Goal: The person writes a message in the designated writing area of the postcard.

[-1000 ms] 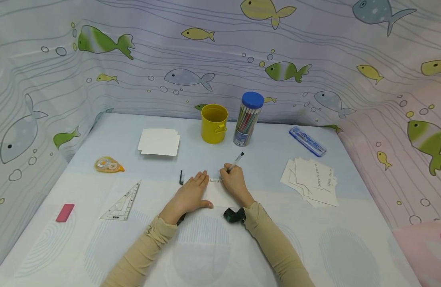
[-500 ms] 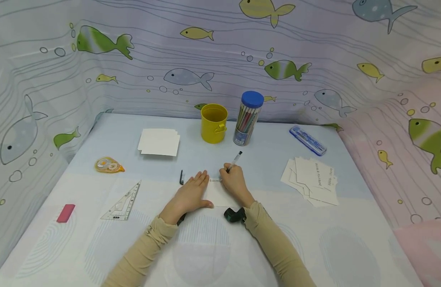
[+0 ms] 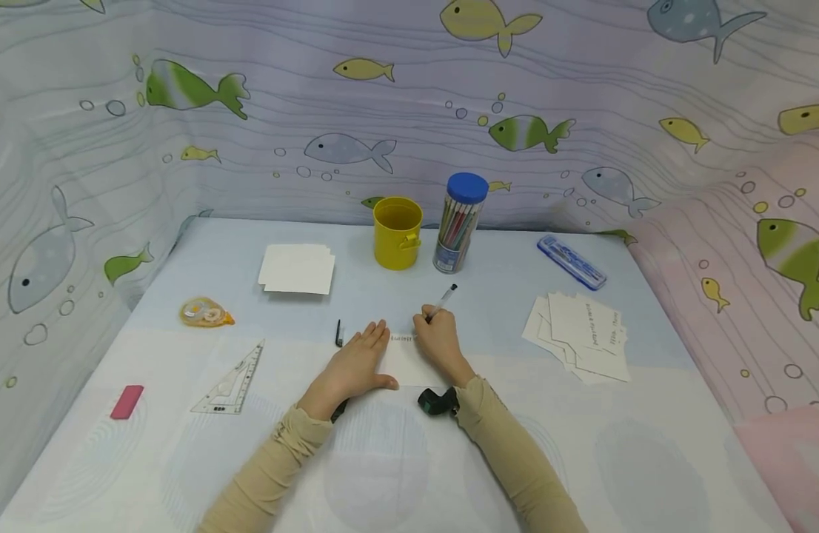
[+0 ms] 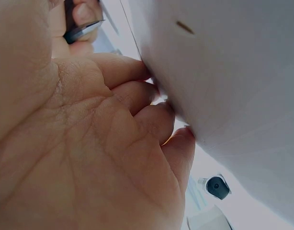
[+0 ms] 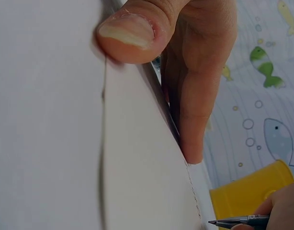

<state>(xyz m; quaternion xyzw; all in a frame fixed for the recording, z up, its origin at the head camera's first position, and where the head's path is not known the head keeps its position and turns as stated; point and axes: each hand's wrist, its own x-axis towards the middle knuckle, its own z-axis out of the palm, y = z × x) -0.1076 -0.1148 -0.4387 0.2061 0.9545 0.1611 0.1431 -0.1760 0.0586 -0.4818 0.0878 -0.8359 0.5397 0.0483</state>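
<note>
A white card [image 3: 408, 364] lies on the table in front of the person, with a short line of small writing near its far edge. The left hand [image 3: 353, 364] rests on its left part, fingers extended and thumb spread out. My right hand [image 3: 439, 339] pinches a clear-barrelled pen [image 3: 446, 296], its dark end pointing up and away. In the right wrist view the pen tip [image 5: 219, 222] is right at the end of the written line, while the left thumb [image 5: 132, 36] lies over the card's near edge. A dark pen cap [image 3: 339, 334] lies beside the left fingertips.
At the back stand a yellow bucket [image 3: 397, 240] and a blue-lidded tube of pencils [image 3: 458, 229]. Blank cards [image 3: 298, 268] lie back left, written cards [image 3: 583, 329] right, near a blue case [image 3: 571, 262]. Correction tape [image 3: 206, 312], set square [image 3: 232, 381] and pink eraser [image 3: 126, 402] lie left.
The right hand and pen have shifted slightly rightward along the card, and the pen's tilt has changed a little. The line of writing reaches a bit farther. The left hand stays on the card.
</note>
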